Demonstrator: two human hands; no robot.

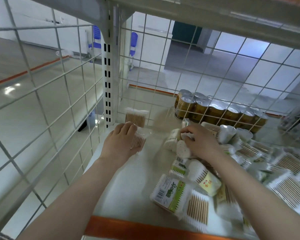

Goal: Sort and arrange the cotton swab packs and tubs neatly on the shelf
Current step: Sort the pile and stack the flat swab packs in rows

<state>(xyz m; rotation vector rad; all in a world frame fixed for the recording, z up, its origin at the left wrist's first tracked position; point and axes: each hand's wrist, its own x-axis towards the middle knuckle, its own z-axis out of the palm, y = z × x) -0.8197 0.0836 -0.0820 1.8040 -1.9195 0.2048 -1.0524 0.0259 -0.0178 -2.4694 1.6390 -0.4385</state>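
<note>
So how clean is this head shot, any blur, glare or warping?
Head view: the wire grid bows from the wide lens; the packs at lower right are smeared with motion blur; glare spots the floor at left; both hands, left hand and right hand, read fairly sharp.

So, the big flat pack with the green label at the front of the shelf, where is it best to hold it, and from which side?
Probably by its two long edges, coming from above. The pack with the green label lies flat on the shelf and is wide, so fingers can close across its narrower width. Its left side is free; other packs crowd its right.
</note>
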